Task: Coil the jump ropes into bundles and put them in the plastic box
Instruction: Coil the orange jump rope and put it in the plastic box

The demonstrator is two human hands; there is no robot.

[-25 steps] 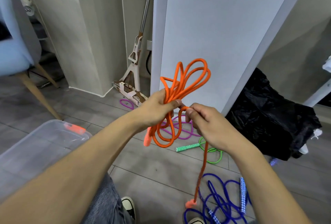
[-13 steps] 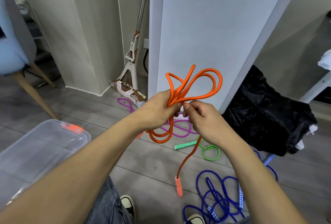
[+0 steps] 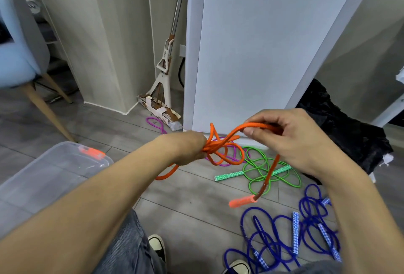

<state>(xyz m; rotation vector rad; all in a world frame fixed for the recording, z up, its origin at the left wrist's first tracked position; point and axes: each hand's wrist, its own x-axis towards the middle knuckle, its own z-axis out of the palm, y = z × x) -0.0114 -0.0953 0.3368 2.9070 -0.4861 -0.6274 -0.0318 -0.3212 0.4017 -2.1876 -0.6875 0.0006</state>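
- Left hand (image 3: 188,148): fingers curled round the gathered loops of the orange cord jump rope (image 3: 220,144); the fingertips face away and are hidden.
- Right hand (image 3: 290,140): thumb and fingers pinch one strand of the same rope, raised beside the left hand.
- Below the right hand, the free strand hangs down to the orange plastic handle (image 3: 242,201); the second handle is not visible.
- Under both hands, on the floor: purple rope (image 3: 227,153), partly covered; green rope (image 3: 262,168); blue ropes (image 3: 282,236), cut off at the frame edge.
- Left of the left forearm: clear plastic box (image 3: 46,177) with orange latch, partly cut off.
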